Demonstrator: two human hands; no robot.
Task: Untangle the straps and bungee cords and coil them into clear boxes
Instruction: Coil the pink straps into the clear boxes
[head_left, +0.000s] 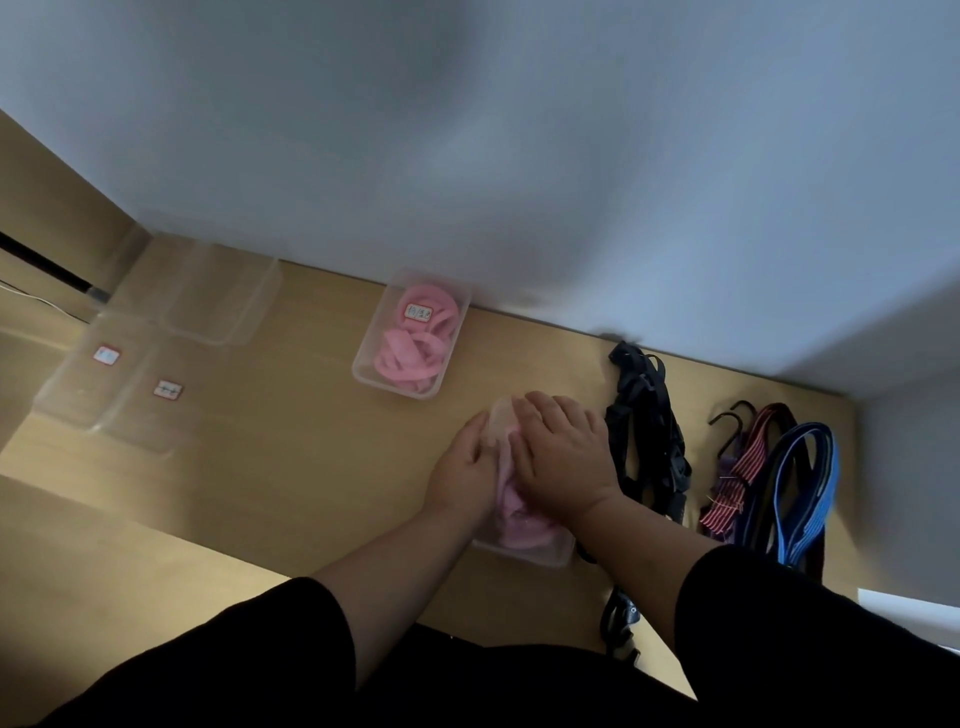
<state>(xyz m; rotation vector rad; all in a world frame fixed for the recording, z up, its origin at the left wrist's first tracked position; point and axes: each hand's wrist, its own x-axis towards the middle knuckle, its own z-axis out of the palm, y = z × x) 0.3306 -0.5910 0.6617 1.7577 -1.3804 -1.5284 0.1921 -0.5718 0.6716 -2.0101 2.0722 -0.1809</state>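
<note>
A clear box (540, 553) with pink straps (519, 525) inside sits on the wooden desk in front of me. My right hand (563, 457) lies flat across its top, fingers straight, pressing down. My left hand (467, 467) holds the box's left side with its thumb on top. A second clear box (363, 369), labelled and holding coiled pink straps (415, 343), stands near the wall. Black buckle straps (647, 415) lie to the right of my hands. Further right lie striped red bungee cords (748, 457) with black hooks and a blue strap (810, 493).
Several empty clear boxes and lids (218, 296), two with small labels (167, 389), lie at the far left of the desk (291, 457). A white wall (519, 182) runs along the back edge. A black strap (618, 618) hangs over the front edge.
</note>
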